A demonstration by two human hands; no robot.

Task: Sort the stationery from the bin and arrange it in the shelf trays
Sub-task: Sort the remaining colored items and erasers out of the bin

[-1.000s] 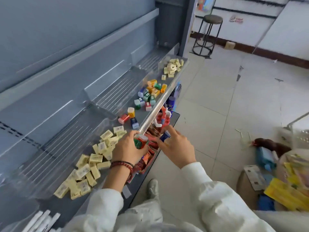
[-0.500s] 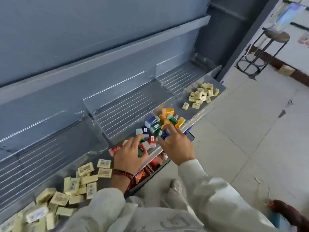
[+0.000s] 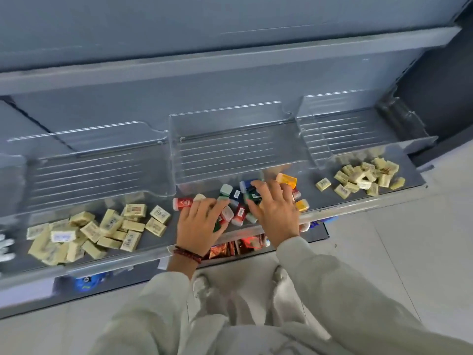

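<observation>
While my left hand (grip unclear) and splayed right hand cover the coloured pile, red stick lies along shelf edge, nearest left.

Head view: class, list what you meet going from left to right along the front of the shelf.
left heap of yellow erasers → left hand → right hand → lone yellow eraser → right heap of yellow erasers

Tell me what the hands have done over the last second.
The left hand and right hand each brought a small coloured piece up onto the shelf and now rest spread-fingered on the coloured pile. The left eraser heap and right eraser heap stayed put.
</observation>
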